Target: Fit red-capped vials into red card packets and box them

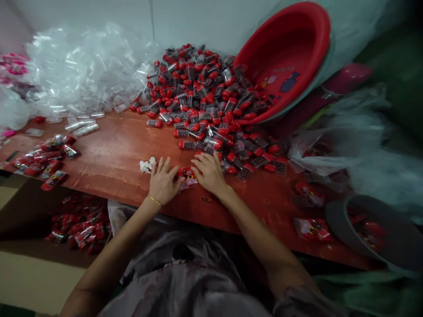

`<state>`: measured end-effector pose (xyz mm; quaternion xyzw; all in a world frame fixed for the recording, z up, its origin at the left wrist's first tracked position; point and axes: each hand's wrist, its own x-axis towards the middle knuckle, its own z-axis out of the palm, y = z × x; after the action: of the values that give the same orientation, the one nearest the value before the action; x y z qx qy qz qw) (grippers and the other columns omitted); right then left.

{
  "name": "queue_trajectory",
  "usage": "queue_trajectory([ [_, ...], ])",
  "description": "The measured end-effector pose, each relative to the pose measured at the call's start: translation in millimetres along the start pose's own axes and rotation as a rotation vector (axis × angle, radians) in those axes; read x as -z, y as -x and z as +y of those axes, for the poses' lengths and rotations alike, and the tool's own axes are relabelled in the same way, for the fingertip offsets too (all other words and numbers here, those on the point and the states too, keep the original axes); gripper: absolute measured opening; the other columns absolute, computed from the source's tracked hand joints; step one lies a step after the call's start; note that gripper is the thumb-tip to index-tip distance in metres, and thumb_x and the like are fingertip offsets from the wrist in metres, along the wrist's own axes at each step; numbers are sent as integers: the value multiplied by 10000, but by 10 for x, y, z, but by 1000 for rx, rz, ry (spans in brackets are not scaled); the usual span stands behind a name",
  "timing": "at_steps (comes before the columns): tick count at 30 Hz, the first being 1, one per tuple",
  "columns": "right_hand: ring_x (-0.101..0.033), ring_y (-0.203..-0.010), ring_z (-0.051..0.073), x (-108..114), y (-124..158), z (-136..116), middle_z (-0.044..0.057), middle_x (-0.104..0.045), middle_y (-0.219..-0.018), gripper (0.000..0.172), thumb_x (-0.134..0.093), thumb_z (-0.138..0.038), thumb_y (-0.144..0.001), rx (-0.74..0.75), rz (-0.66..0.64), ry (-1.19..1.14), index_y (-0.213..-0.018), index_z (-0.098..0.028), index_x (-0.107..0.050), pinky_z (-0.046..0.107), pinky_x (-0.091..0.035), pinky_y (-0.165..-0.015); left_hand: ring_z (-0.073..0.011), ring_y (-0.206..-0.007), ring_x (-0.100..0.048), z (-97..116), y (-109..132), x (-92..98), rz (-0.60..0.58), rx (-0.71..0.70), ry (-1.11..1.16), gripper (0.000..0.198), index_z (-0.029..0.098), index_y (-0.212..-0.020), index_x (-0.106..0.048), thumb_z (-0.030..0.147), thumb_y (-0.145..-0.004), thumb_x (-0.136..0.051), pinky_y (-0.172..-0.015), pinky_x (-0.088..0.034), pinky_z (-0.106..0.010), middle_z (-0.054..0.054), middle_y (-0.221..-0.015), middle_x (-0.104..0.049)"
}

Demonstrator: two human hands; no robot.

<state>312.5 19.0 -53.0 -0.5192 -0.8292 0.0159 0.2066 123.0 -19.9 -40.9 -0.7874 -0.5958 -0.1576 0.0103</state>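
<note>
A small glossy red printed packet (188, 176) lies flat on the table between my hands. My left hand (164, 181) is palm down with fingers spread, its thumb touching the packet's left edge. On the other side, my right hand (210, 175) rests with fingers outstretched, the fingertips at the packet's right edge. Neither hand is wrapped round anything. Beside my left fingertips sits a small crumpled white clump (147, 165); what it is I cannot make out. Just beyond my right hand spreads a big heap of clear tubes with red caps and dark contents (201, 97).
A red basin (280, 53) tips toward the heap. Clear empty tubes (86, 66) pile at back left. Finished-looking red packets (49, 158) lie left, above a cardboard box (26, 220) of more. At right stand a grey bowl (393, 233), another packet (312, 229) and plastic bags (330, 145).
</note>
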Motion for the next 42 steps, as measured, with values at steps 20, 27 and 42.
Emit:
queue_trajectory([
  [20,-484,-1202,258,-199,463,-47,88,-649,-1171,269,-452,-272,-900,-71,151,-77,-1019,-174,-672,507,-247,-1080,-362,-1328,-328,275,-185,-175,-122,-78,14,306,254,-1069,-681,376,-846,-511,-1062,-220,-590,-123,-1332,-529],
  [27,-578,-1077,239,-210,530,31,59,-707,-1034,205,-486,-257,-887,-54,285,-87,-910,-197,-681,490,-274,-1065,-342,-1310,-367,245,-208,-319,-110,-3,95,228,306,-954,-724,317,-843,-525,-1078,-195,-572,-45,-1222,-627],
  [42,-491,-555,113,51,322,-369,-25,-562,-590,280,-488,-389,-847,-424,316,-923,-670,-187,-571,228,-398,-556,-303,-1240,-470,433,-46,83,199,185,633,445,223,-1187,-613,356,-763,-635,-1056,-297,-479,-118,-1253,-600],
])
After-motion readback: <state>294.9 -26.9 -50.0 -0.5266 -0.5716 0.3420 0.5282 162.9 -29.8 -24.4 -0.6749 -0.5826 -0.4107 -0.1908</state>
